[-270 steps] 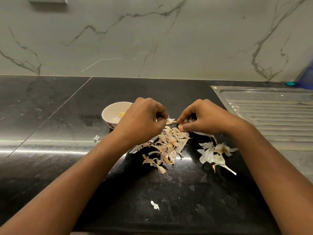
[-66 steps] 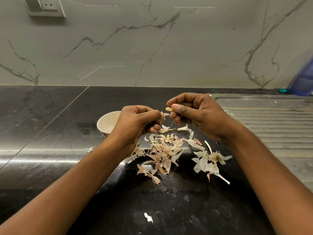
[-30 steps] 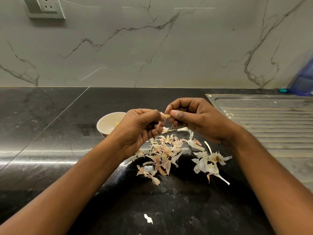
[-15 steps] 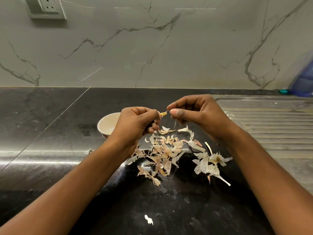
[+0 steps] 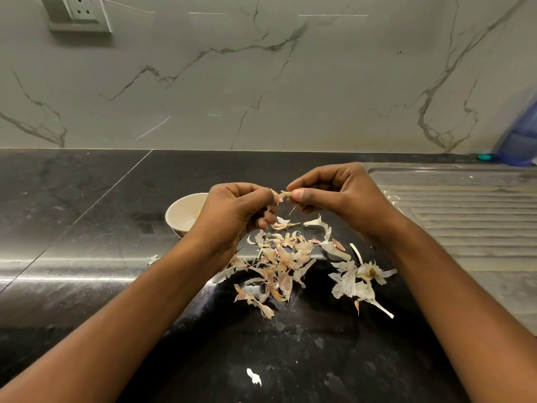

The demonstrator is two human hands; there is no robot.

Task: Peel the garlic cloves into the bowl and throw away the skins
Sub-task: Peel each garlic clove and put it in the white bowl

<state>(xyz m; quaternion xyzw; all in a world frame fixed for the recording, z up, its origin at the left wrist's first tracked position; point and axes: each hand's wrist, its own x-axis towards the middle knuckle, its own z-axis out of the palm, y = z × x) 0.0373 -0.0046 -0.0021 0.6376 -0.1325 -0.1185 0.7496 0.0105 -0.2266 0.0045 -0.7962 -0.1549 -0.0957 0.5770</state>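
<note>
Both hands meet above the black counter over a pile of garlic skins. A small garlic clove is pinched between them, my left hand gripping one end and the thumb and finger of my right hand gripping the other. A thin strip of skin hangs under the clove. The white bowl stands just left of my left hand, which hides its right side; something yellowish lies inside it. A papery bulb husk with a stem lies right of the pile.
A ribbed steel sink drainboard fills the right side. A blue plastic item leans at the far right by the marble wall. A wall socket is at the top left. Stray skin flakes lie near me.
My hands stay together above the pile, still working on the same clove. A strip of skin now dangles beneath it. The pile and bowl have not moved.
</note>
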